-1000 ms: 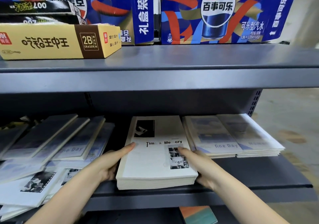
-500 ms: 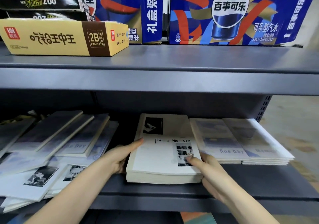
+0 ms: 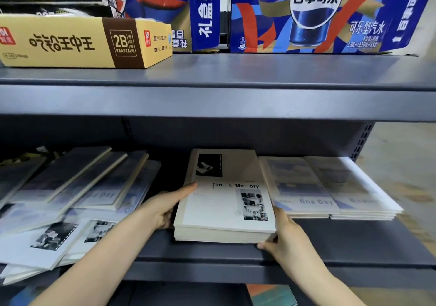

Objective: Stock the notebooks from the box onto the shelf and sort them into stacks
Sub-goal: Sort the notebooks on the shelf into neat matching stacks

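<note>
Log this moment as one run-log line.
left hand: grips middle stack left edge | right hand: holds its front right corner | middle stack: flat on lower shelf | loose notebooks: unsorted at left

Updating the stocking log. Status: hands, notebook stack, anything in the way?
Left hand grips Time & Memory stack at left edge, thumb on top. Right hand holds front right corner. Stack flat on lower shelf. Fine Day stack close on right.
</note>
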The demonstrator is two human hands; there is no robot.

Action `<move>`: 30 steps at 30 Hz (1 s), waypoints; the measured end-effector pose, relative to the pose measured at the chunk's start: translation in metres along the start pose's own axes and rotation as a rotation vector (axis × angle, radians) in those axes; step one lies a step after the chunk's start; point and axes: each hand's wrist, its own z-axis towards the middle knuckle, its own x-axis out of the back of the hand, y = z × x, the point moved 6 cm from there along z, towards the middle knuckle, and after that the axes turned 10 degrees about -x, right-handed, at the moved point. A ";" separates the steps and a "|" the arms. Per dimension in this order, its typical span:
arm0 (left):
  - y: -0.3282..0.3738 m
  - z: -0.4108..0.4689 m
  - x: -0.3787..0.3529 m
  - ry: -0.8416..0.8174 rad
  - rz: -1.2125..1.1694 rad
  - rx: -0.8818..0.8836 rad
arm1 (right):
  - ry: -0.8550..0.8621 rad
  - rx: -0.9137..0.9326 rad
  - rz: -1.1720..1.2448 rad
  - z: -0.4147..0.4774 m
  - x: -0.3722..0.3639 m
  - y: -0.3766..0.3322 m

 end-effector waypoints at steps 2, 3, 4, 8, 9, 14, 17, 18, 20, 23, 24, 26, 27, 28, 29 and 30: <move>0.002 -0.001 -0.002 -0.009 0.015 0.003 | 0.041 -0.018 0.017 0.002 0.000 0.001; 0.003 -0.002 -0.003 -0.011 0.023 0.000 | 0.065 -0.033 0.027 0.003 0.001 0.001; 0.004 -0.003 -0.002 -0.008 0.027 -0.006 | 0.081 -0.045 0.038 0.003 0.002 0.001; 0.007 -0.007 -0.001 0.003 0.016 -0.067 | 0.106 -0.022 0.023 0.001 0.000 -0.004; 0.007 -0.010 -0.001 0.007 0.017 -0.091 | 0.106 -0.019 0.022 0.001 -0.001 -0.004; -0.005 -0.020 0.001 -0.034 0.078 -0.217 | 0.068 -0.014 0.072 0.000 -0.002 0.001; -0.007 -0.020 -0.002 -0.027 0.133 -0.224 | 0.070 -0.001 0.057 0.000 -0.001 0.002; -0.007 -0.020 -0.003 -0.022 0.137 -0.228 | 0.070 0.004 0.046 -0.001 -0.001 0.002; -0.007 -0.018 -0.004 -0.029 0.149 -0.241 | 0.067 0.012 0.054 -0.003 -0.002 0.003; -0.008 -0.014 -0.005 -0.074 0.121 -0.267 | 0.072 0.009 0.090 -0.004 -0.004 0.007; -0.008 -0.013 -0.005 -0.072 0.117 -0.266 | 0.077 0.003 0.093 -0.004 -0.005 0.008; -0.010 -0.010 -0.004 -0.061 0.101 -0.261 | 0.096 -0.008 0.092 -0.004 -0.006 0.009; -0.010 -0.008 -0.004 -0.061 0.097 -0.269 | 0.106 -0.013 0.091 -0.005 -0.007 0.009; -0.009 -0.008 -0.005 -0.053 0.108 -0.275 | 0.119 -0.014 0.089 -0.005 -0.007 0.008; -0.010 -0.006 -0.004 -0.029 0.145 -0.287 | 0.128 -0.016 0.082 -0.006 -0.007 0.008; -0.008 -0.007 -0.001 0.024 0.222 -0.298 | 0.138 -0.015 0.069 -0.006 -0.005 0.007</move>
